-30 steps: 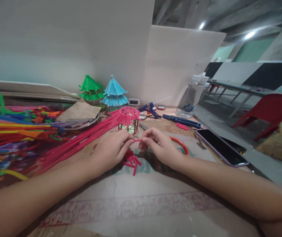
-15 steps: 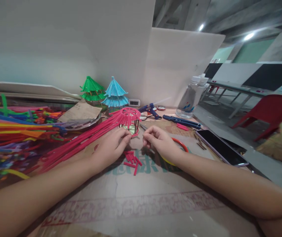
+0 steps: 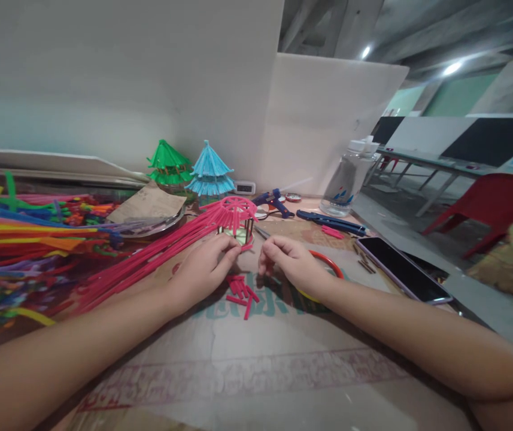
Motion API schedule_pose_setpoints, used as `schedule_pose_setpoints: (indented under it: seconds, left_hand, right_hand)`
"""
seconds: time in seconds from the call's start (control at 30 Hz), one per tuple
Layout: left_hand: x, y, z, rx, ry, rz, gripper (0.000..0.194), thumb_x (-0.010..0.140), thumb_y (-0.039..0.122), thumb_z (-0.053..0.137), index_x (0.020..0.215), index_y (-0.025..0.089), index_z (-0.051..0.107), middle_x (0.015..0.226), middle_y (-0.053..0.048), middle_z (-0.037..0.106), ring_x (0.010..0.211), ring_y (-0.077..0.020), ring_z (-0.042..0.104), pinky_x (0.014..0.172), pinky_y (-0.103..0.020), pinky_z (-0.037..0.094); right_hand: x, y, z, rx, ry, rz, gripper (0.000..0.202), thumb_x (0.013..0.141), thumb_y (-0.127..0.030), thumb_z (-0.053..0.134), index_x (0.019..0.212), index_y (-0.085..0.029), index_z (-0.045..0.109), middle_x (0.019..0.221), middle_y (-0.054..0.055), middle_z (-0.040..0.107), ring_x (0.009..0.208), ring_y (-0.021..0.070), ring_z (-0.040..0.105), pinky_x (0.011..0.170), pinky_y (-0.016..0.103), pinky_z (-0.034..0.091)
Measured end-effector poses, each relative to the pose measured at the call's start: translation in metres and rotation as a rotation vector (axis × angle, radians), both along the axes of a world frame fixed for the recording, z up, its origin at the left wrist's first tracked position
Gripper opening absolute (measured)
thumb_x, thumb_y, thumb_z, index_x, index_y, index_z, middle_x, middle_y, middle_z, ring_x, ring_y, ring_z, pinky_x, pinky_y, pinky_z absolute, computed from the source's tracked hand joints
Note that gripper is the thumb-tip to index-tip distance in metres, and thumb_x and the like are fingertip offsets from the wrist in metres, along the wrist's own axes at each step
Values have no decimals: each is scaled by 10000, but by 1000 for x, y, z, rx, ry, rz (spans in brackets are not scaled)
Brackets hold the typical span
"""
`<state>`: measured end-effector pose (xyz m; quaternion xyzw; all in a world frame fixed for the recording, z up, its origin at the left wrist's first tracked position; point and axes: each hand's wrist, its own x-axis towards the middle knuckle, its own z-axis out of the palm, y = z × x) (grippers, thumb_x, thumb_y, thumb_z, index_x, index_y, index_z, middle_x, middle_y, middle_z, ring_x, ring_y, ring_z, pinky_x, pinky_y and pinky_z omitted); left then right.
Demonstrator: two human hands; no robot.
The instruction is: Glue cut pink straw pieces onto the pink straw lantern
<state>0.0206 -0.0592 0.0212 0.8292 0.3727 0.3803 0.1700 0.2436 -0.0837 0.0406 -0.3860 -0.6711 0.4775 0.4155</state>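
My left hand (image 3: 209,263) rests on the board with thumb and fingers pressed together; anything in the pinch is hidden or too small to name. Just beyond its fingertips stands a small pavilion (image 3: 237,209) with a pink pipe-cleaner roof frame and brown posts on a pale base. Across a narrow gap, my right hand (image 3: 290,263) is closed with curled fingers, its contents not visible. Scissors with orange-and-yellow handles (image 3: 331,262) lie partly under that hand. Short pink pipe-cleaner pieces (image 3: 239,288) are scattered between the hands. A bundle of long pink pipe cleaners (image 3: 148,257) lies left.
Many coloured pipe cleaners (image 3: 27,239) spread at the left. Behind stand a green pavilion (image 3: 169,161) and a blue one (image 3: 210,167). A glue gun (image 3: 275,202), a utility knife (image 3: 330,221), a water bottle (image 3: 343,179) and a phone (image 3: 402,269) sit further right.
My right hand has shifted slightly down, its fingers more tucked in. My left hand has hardly moved, and the objects stay where they were.
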Motion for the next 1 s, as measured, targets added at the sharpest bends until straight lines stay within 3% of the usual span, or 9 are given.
schedule_pose_setpoints:
  seconds: [0.23, 0.37, 0.53, 0.7, 0.8, 0.9, 0.93, 0.97, 1.0]
  left_hand:
    - [0, 1, -1, -5, -8, 2, 275, 1055, 385, 443, 935, 211, 620, 904, -32, 669, 858, -204, 619, 765, -321, 461]
    - [1, 0, 0, -9, -12, 5, 280, 1049, 390, 454, 907, 210, 614, 882, -28, 667, 842, -203, 618, 745, -318, 453]
    - [1, 0, 1, -28, -9, 8, 303, 1050, 406, 459, 882, 210, 616, 876, -32, 673, 843, -207, 620, 717, -312, 442]
    - [0, 0, 2, -50, -1, -4, 321, 1061, 422, 448, 899, 211, 629, 863, -24, 658, 838, -204, 602, 732, -317, 431]
    - [1, 0, 2, -66, 8, 1, 320, 1060, 417, 447, 905, 207, 631, 881, -27, 656, 844, -203, 598, 736, -318, 427]
    - [2, -1, 2, -77, 4, 6, 307, 1055, 404, 448, 914, 200, 629, 901, -36, 658, 859, -207, 598, 757, -323, 433]
    - [2, -1, 3, -74, 2, 6, 305, 1054, 401, 449, 913, 198, 627, 905, -38, 659, 862, -208, 598, 760, -324, 434]
    - [2, -1, 3, -69, 2, 6, 303, 1052, 400, 451, 906, 198, 624, 902, -38, 658, 859, -208, 598, 758, -324, 435]
    - [2, -1, 3, -64, 6, 3, 301, 1050, 398, 454, 900, 198, 621, 895, -37, 658, 853, -207, 598, 753, -322, 435]
  right_hand:
    - [-1, 3, -2, -105, 118, -18, 317, 850, -481, 788, 875, -196, 652, 823, 19, 773, 609, 99, 628, 612, 248, 530]
    - [-2, 2, -3, -91, 119, -30, 312, 807, -410, 832, 822, -199, 603, 761, -1, 759, 592, 97, 625, 604, 241, 517]
    - [-1, 2, -3, -58, 99, -33, 358, 836, -465, 807, 816, -221, 546, 699, -15, 729, 606, 125, 646, 608, 257, 521]
    - [11, -1, 25, 152, -124, 64, 325, 972, -447, 670, 761, -201, 648, 690, 4, 709, 638, 131, 652, 644, 262, 544]
    - [22, -14, 63, 187, -202, 293, 246, 1025, -351, 618, 863, -200, 725, 752, 17, 758, 699, 144, 713, 688, 261, 571]
    - [30, -29, 100, 180, -259, 1008, 186, 1008, -276, 660, 920, -161, 778, 1133, 137, 811, 1071, 225, 768, 980, 332, 565]
    - [33, -32, 109, 192, -295, 1128, 146, 980, -275, 708, 969, -154, 788, 1237, 158, 783, 1170, 246, 740, 1025, 332, 544]
    - [34, -34, 114, 208, -332, 1125, 150, 968, -274, 728, 1027, -151, 790, 1280, 161, 767, 1220, 252, 718, 1045, 328, 531]
    - [35, -34, 115, 228, -374, 1020, 179, 967, -282, 734, 1084, -157, 787, 1276, 149, 769, 1218, 243, 717, 1036, 319, 533]
